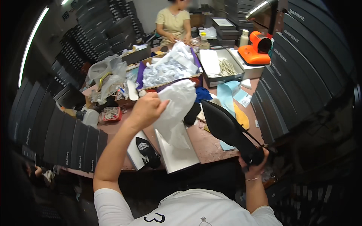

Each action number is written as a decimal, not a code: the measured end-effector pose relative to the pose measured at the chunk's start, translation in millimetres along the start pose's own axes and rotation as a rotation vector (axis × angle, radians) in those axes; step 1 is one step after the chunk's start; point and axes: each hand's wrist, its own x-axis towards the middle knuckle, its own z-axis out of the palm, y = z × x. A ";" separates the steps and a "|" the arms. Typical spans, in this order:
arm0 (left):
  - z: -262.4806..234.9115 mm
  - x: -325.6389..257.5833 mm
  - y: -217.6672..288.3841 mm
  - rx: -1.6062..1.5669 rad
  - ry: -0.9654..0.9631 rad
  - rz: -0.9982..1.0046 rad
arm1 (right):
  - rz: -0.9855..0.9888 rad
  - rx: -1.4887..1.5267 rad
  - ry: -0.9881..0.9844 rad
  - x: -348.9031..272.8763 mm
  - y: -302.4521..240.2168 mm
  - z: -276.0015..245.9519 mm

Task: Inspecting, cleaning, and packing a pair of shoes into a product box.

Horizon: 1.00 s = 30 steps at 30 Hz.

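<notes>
My left hand is closed around the top of a thin white sheet of tissue paper. The sheet hangs down over an opened white-lined shoebox on the table. At the right, my right hand grips a black pointed shoe by its heel end, with the sole turned up and the toe pointing away to the left. A second black shoe, stuffed with pale paper, lies on a white box part left of the open box.
Stacks of dark shoeboxes wall in the right side, with more boxes at left. Farther back are a purple-edged box of crumpled paper, a box of small sticks and an orange lamp. Another person works across the table.
</notes>
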 end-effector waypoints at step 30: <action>63.9 -96.5 100.3 -0.532 0.112 0.014 | 0.063 -1.572 -0.591 6.6 72.8 121.2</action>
